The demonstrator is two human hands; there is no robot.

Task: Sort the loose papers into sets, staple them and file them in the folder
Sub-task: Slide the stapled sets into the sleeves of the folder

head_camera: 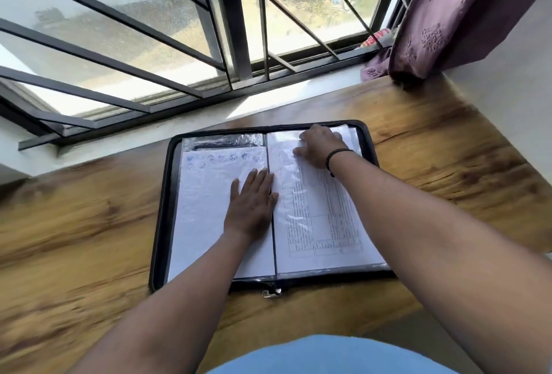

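The black folder (161, 224) lies open on the tabletop (89, 239); the left hand (252, 203) lies flat on its left page; the right hand (321, 145) presses flat near the top of the right page.

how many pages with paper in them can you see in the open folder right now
2. The left page, mostly blank, lies under the left hand; the right page, a printed table, under the right hand. More sleeves may be hidden beneath.

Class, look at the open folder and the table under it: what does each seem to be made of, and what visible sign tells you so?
Folder: a black fabric-like case, judging by its soft rounded rim and zip; its sleeves look like clear glossy plastic, since they glare over the printed pages. Table: wood or wood-look laminate with a matt finish, shown by brown grain streaks and knots; which one is unclear.
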